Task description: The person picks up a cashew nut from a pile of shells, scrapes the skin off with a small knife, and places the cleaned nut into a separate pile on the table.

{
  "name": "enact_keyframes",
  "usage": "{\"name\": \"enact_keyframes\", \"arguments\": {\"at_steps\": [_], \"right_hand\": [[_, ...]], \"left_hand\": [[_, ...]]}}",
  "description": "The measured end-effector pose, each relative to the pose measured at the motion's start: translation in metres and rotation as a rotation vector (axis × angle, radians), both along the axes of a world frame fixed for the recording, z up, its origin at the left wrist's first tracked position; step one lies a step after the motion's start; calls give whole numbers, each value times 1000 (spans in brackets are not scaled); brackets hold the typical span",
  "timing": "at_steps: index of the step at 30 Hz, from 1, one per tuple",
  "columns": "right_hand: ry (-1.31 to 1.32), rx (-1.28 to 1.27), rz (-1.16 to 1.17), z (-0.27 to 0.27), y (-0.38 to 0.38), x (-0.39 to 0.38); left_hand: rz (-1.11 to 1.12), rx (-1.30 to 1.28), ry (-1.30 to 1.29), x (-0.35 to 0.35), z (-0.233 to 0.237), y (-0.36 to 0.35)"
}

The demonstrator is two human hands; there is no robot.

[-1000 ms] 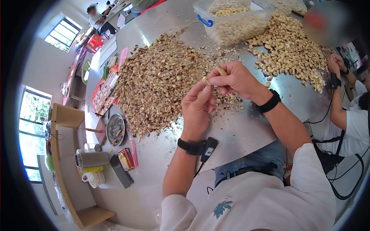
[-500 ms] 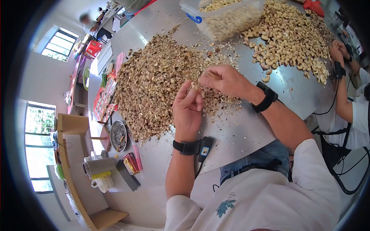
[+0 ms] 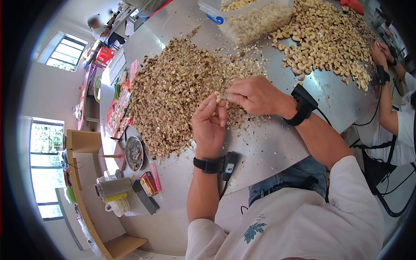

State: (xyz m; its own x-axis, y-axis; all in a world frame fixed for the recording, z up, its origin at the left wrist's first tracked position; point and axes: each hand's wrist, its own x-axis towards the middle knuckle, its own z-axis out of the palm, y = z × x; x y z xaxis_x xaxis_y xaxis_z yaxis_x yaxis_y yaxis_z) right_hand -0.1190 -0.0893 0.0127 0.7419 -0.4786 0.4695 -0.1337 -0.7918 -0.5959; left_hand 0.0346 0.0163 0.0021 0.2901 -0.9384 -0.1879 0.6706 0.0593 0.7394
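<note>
A small pale cashew (image 3: 218,99) is pinched between the thumb and fingertips of my left hand (image 3: 209,128). My right hand (image 3: 260,96) comes in from the right with thumb and fingers pressed together, their tips close against the nut. Something small and greyish shows at those fingertips, too small to make out. Both hands are raised over the near right side of a broad heap of brown cashew pieces and skins (image 3: 173,91). Loose flakes lie around that heap on the metal table (image 3: 260,151).
A clear plastic tub of cashews (image 3: 255,21) stands at the back, beside a pile of pale cashews (image 3: 325,39). A co-worker's hands (image 3: 381,54) are at the far right. On the left are a round metal dish (image 3: 134,152), a grey cylinder (image 3: 113,187) and a white cup (image 3: 118,206).
My right hand has lowered slightly, and its fingertips now point at the cashew in my left hand. My left hand has shifted a little to the left, still pinching the nut.
</note>
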Motion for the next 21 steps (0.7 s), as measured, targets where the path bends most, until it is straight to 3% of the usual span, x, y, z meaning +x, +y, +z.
{"name": "enact_keyframes", "arguments": {"at_steps": [12,21], "right_hand": [[103,86,103,-5,-12,-6],[87,-110,-33,-5,-3,0]], "left_hand": [[-2,80,-117,0,5,0],[10,142,-80,4,2,-1]]}}
